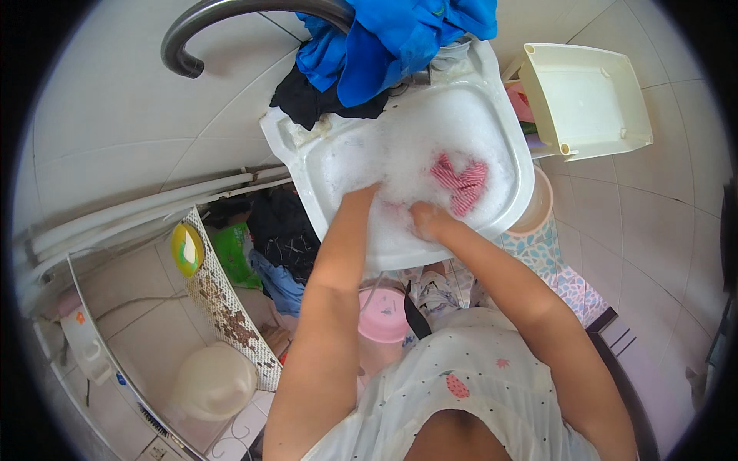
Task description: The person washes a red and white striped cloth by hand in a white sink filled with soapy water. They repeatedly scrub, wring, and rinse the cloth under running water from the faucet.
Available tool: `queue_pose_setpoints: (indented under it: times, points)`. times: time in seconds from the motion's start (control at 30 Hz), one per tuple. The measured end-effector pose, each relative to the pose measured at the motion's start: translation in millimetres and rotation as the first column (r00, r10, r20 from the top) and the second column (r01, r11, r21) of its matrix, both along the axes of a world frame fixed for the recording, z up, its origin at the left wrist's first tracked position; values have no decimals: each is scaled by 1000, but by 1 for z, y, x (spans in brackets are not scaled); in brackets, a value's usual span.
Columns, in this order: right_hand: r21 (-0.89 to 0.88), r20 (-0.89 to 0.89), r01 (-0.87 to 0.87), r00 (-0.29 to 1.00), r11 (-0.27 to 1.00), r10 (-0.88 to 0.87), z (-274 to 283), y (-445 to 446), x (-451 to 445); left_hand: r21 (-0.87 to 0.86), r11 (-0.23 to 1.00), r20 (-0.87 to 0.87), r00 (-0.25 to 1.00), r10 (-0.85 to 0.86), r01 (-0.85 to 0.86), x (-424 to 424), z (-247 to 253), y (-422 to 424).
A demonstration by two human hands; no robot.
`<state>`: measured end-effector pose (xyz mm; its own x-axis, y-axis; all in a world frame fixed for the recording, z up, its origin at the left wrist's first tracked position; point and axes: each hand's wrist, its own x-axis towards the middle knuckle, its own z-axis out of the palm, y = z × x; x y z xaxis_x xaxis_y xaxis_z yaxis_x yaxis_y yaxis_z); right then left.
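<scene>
A white washbasin [522,201] in front of me is full of soapy water under thick white foam [398,138]. My left hand [366,193] is sunk in the suds past the wrist, its fingers hidden. Beside it, my right hand [425,220] shows its back, with the fingertips under the foam. Whether either hand grips something cannot be seen. A red-and-white striped cloth [467,181] breaks the surface just beyond my right hand. A faint pinkish patch shows through the foam between my hands.
Blue fabric [398,46] and a black cloth [323,101] lie over the basin's back edge, beneath a curved metal faucet [193,40]. A cream plastic rack [594,104] juts out at right. Below stand a pink bucket [383,314] and heaped dark clothes [282,225].
</scene>
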<state>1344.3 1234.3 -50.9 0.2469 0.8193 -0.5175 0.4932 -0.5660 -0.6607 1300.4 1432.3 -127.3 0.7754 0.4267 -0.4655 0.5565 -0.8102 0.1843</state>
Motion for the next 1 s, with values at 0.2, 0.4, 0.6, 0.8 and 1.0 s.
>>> queue_pose_setpoints:
  times: [0.2,0.4,0.6,0.8,1.0]
  points:
    - [-23,-4,4,1000,1000,-4,-5,5,2,-776,610,245,814,527,-161,-10,77,-7]
    - [-55,49,-98,994,994,100,9,7,7,-84,996,350,936,38,-10,-60,83,-67]
    - [-53,10,-48,999,997,49,7,3,8,39,997,-248,966,71,-64,6,55,-44]
    - [-103,-19,-21,1000,994,20,2,2,6,37,999,95,995,-40,37,18,32,1]
    - [-91,-7,-61,998,994,61,17,3,13,-583,810,405,842,356,-62,-45,66,-19]
